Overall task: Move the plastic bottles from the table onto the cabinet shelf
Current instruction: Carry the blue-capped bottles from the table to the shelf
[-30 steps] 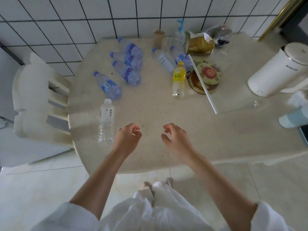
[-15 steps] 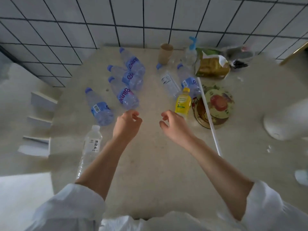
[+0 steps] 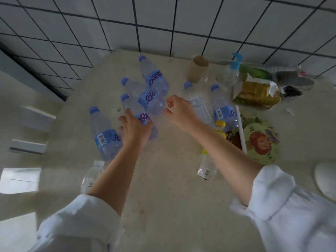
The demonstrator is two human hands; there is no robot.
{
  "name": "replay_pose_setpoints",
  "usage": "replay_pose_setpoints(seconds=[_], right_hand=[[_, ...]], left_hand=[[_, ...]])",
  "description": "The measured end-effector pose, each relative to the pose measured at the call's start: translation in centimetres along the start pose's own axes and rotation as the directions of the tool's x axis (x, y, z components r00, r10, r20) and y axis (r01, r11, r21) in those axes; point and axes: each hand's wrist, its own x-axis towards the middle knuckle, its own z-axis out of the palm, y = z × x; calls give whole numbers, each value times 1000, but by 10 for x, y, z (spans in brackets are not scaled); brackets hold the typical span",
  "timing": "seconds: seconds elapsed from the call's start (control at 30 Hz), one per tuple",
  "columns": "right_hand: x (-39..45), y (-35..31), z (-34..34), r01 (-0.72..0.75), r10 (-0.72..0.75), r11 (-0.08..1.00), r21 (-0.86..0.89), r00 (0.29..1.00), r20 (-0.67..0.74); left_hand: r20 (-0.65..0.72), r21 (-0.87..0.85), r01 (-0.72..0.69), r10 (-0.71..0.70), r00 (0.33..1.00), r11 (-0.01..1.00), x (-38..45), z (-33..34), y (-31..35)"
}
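Left of the left hand [image 3: 133, 128] a clear blue-capped bottle [image 3: 104, 135] lay on the beige table [image 3: 163, 206], and nearer the person, beside that forearm, a white-capped bottle [image 3: 91, 176]. The left hand lay on a third bottle [image 3: 138, 115], fingers curling over its purple-lettered label; whether they had closed round it, I could not tell. Beyond it lay two more of that kind [image 3: 145, 96] [image 3: 154, 77]. The right hand [image 3: 181, 110] hovered with fingers loosely curled, holding nothing. Beyond and right of it were a white-labelled bottle [image 3: 200, 104], another blue-labelled one [image 3: 222, 108], and a yellow-capped bottle [image 3: 208, 166] under the forearm: eight in all, every one on its side.
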Motion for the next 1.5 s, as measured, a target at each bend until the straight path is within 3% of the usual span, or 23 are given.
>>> replay_pose_setpoints(seconds=[0.23,0.37,0.67,1.2,1.37,1.5], right_hand=[[77,-29,40,71,-56,990,-121,991,122],[100,-34,66,125,-70,943,-309,981,181],[116,-30,88,-74,131,873,-482,988,84],[92,-11,83,-213,236,970,-121,945,226],[19,11,71,-359,354,933,-28,900,255],[-51,26,63,-457,422,885,90,869,258]], left_hand=[[41,-155,75,-69,997,985,27,17,-6],[61,-233,99,-87,994,967,38,18,-8],[124,-316,149,-115,986,937,52,16,-17],[151,-255,111,-74,986,960,32,11,-34],[184,-414,117,-43,982,903,-8,19,-53],[243,-608,175,-28,970,774,-55,21,-75]])
